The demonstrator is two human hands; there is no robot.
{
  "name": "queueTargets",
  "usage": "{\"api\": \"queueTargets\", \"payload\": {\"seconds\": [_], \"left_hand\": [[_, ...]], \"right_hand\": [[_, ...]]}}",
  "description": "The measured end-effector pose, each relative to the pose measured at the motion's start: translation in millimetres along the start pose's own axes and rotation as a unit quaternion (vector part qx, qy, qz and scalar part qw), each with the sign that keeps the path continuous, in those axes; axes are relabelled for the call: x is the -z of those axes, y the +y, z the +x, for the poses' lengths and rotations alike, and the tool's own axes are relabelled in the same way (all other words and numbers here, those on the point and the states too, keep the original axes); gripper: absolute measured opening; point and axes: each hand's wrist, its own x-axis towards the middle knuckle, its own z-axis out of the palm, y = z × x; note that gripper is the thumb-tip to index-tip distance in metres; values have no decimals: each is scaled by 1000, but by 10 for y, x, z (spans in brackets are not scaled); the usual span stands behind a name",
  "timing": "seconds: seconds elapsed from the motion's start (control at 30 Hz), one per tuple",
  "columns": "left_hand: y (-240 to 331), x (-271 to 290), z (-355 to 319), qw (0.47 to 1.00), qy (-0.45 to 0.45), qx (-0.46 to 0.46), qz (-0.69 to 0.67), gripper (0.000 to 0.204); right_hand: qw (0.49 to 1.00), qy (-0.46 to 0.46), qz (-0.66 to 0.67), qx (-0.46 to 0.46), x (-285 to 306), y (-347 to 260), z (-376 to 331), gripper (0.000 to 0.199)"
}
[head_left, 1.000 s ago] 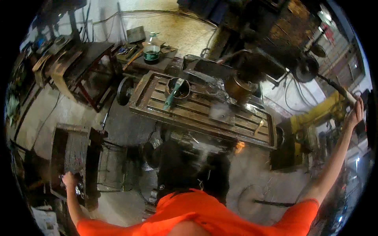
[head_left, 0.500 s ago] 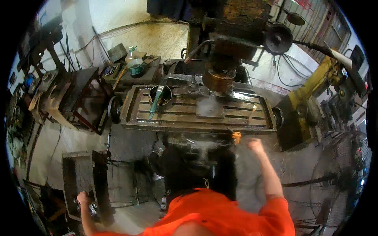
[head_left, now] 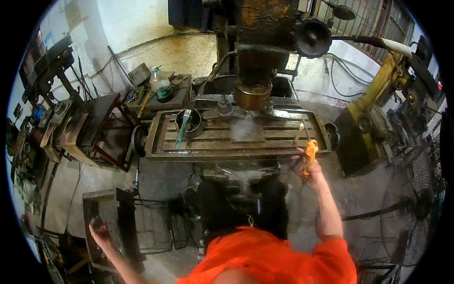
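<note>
My right hand is closed round an orange air blow gun, held upright at the right front edge of the milling machine table; its thin nozzle points away from me. My left hand is above a metal box low on the left. Its fingers are smeared and curled round something small and dark that I cannot make out. A green-handled paintbrush leans in a round pot on the table's left. Under the spindle head lies a flat square plate.
A bottle of green liquid stands on a bench behind the table. A small brush is at the table's right. The handwheel juts out above. A caged fan stands at right, beside a yellow machine.
My right hand has taken hold of the blow gun from the table's front edge and raised it forward. My left hand has shifted slightly up within the box area. The view has tilted a little.
</note>
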Motion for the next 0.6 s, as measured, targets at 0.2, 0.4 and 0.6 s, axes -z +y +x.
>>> {"api": "queueTargets", "payload": {"seconds": [0.2,0.4,0.6], "left_hand": [[-799,-1407,93,967,-174,149,-113,33],[-1627,-2540,-819,930,-260,253,-52,26],[-2225,-2794,-1477,823,-399,397,-81,25]], "right_hand": [[764,-590,-254,-66,-987,-189,-645,67],[849,-460,-254,-60,-800,-154,-384,55],[749,-202,-627,75,-1260,-216,-615,37]]}}
